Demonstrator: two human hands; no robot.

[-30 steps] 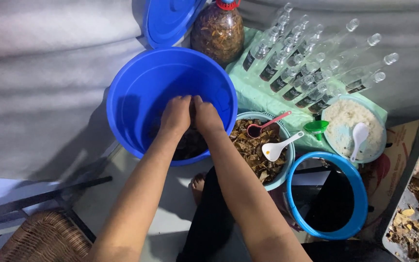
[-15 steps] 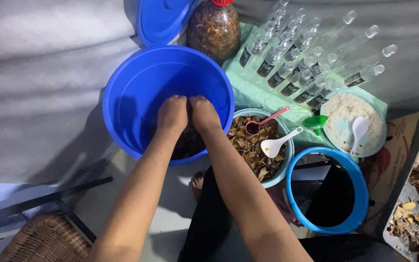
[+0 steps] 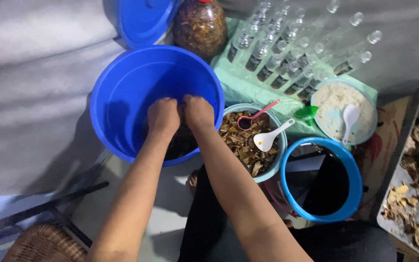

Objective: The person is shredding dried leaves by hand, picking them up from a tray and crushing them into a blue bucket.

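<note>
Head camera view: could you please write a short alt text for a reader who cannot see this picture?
Seen from above, a person's left hand and right hand press together into dark material inside a big blue bucket. To the right stand a bowl of brown dried pieces with two spoons, a bowl of white powder, rows of clear bottles and a blue-rimmed container of dark liquid.

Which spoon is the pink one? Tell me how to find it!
Start at the big blue bucket where both hands are. Just to its right sits a pale blue bowl full of brown dried pieces, with two spoons in it. The pink spoon lies nearer the bottles, its small dark scoop down and thin pink handle pointing up-right; the white spoon beside it is bigger and plain white.
</note>
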